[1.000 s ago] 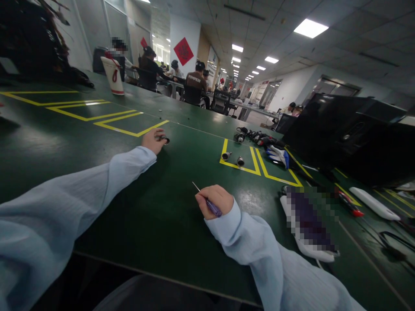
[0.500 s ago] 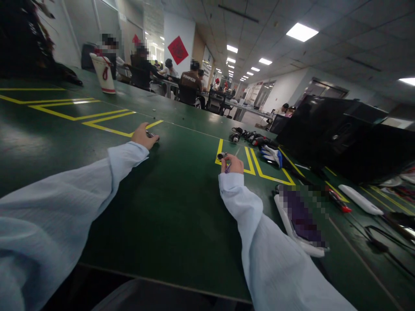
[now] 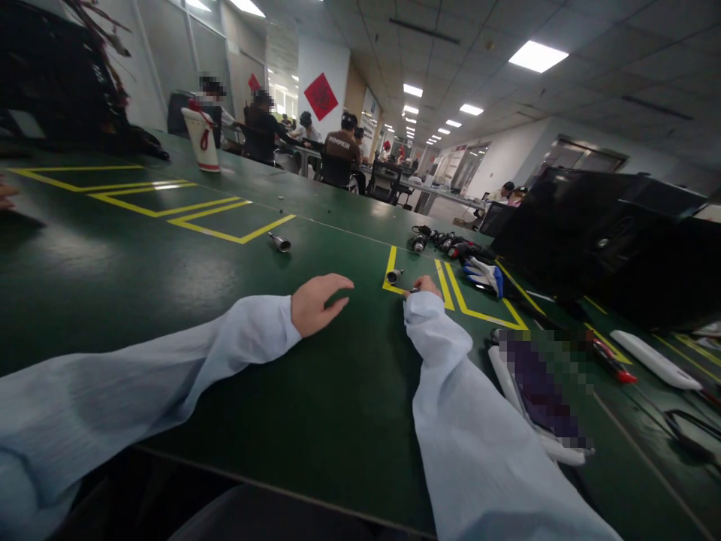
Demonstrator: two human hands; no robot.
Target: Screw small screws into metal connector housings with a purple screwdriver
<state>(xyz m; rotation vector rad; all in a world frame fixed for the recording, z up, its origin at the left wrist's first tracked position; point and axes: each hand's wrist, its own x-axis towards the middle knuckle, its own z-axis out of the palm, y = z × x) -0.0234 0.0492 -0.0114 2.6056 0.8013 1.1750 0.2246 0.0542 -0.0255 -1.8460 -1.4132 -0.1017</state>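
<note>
My left hand (image 3: 322,304) hovers over the green table, its thumb and fingers apart and nothing in them. Up and to its left, a small metal part shaped like a cable connector (image 3: 281,243) lies near a yellow tape corner, apart from the hand. A similar metal connector-like part (image 3: 394,276) rests inside the yellow outline on the right. Just beside it, my right hand (image 3: 429,285) is low at the tape with fingers closed. A small dark, shiny bit shows at its fingertips; the sleeve and hand hide the rest.
Several dark connectors with cables (image 3: 420,242) and a blue-and-white glove (image 3: 483,276) lie at the right. Nearer are a white-edged device (image 3: 507,383) with a pixelated top and a red-tipped tool (image 3: 616,364). A white cup (image 3: 201,141) stands far left. Another person's hand (image 3: 5,194) shows at the left edge.
My left hand has let go of its metal part and moved right, towards me. The metal part my right hand held now lies on the table, and that hand has shifted slightly right of it.
</note>
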